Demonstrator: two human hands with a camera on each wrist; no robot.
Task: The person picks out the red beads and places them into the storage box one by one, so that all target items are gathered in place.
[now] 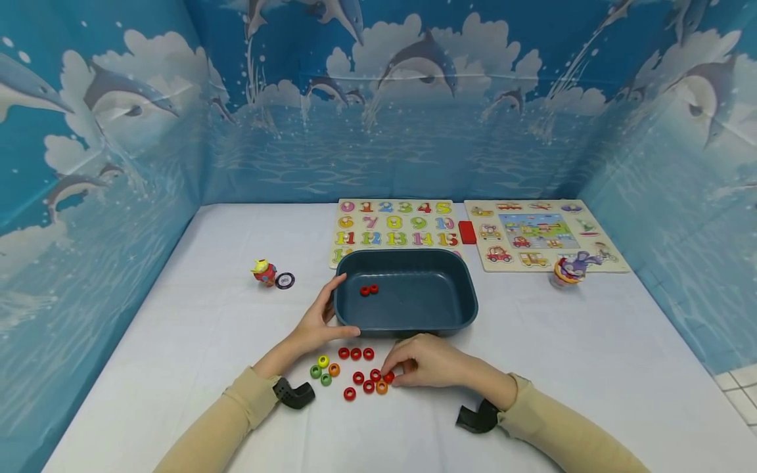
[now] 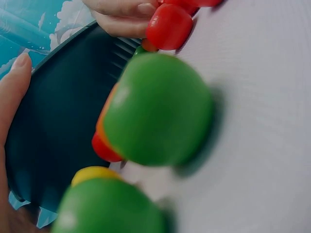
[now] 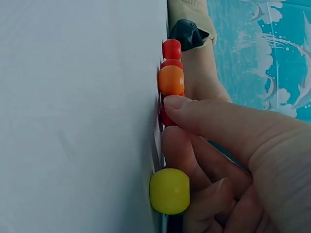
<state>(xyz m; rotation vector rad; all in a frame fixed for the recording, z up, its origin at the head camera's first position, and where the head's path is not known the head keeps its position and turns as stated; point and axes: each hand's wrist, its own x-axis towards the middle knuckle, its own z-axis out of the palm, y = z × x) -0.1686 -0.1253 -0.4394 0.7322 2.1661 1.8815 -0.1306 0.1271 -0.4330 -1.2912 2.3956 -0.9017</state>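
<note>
A dark blue tray (image 1: 420, 299) has two red beads (image 1: 369, 290) inside, towards its left. My left hand (image 1: 316, 327) holds the tray's near left corner, with the thumb along the front rim and fingers at the left side. Just in front of the tray, my right hand (image 1: 432, 361) pinches a red bead (image 1: 388, 377) between thumb and index finger, at the table surface. Several red beads (image 1: 358, 378) and an orange bead (image 1: 382, 387) lie beside it. In the right wrist view a yellow bead (image 3: 169, 191) sits against the curled fingers; whether they hold it is unclear.
Green beads (image 1: 316, 372), a yellow bead (image 1: 323, 361) and another orange bead (image 1: 334, 370) lie near the left wrist. Behind the tray are a number puzzle board (image 1: 393, 223), a red block (image 1: 467, 232) and a picture puzzle (image 1: 544, 236). Small figures (image 1: 264, 272) stand at both sides.
</note>
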